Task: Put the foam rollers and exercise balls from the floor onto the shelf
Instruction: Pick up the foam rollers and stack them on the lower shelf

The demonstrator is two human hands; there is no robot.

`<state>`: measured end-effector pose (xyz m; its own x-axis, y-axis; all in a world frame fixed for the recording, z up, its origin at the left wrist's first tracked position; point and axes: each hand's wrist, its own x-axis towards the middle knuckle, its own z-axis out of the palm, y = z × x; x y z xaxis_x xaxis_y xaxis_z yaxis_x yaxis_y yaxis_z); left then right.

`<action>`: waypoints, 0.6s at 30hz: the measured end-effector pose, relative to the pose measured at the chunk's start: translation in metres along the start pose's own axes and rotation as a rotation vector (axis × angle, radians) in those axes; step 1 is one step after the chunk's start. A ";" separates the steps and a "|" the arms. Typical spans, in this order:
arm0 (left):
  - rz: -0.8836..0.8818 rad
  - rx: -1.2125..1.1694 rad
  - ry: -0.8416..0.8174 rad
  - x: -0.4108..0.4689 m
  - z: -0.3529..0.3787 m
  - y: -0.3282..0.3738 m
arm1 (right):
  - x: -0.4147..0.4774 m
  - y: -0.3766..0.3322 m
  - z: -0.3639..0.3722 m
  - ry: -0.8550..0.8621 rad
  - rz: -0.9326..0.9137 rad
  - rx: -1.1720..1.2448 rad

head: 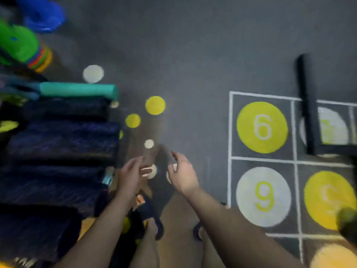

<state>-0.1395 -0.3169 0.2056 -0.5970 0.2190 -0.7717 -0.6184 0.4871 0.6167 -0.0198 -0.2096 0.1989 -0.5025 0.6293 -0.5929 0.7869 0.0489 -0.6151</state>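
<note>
Down at your left, dark rollers (63, 144) lie side by side with a teal roller (77, 89) beyond them. They seem shelved already, though blur hides what bears them. Your left hand (131, 175) and right hand (183, 171) hang out front over the floor (193, 55), palms facing, fingers loosely spread, holding nothing. That spacing looks set for a wide two-handed pickup. A yellow blob (332, 256) at lower right may be a ball, but it's too blurred to tell.
</note>
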 end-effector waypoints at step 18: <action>-0.141 0.281 -0.698 -0.194 0.538 -0.070 | -0.088 0.396 -0.377 0.661 0.645 0.457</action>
<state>0.2944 0.0611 0.2291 -0.0030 0.5766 -0.8170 -0.4563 0.7262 0.5142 0.4707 0.0468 0.2035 0.3737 0.7386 -0.5611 0.5562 -0.6625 -0.5017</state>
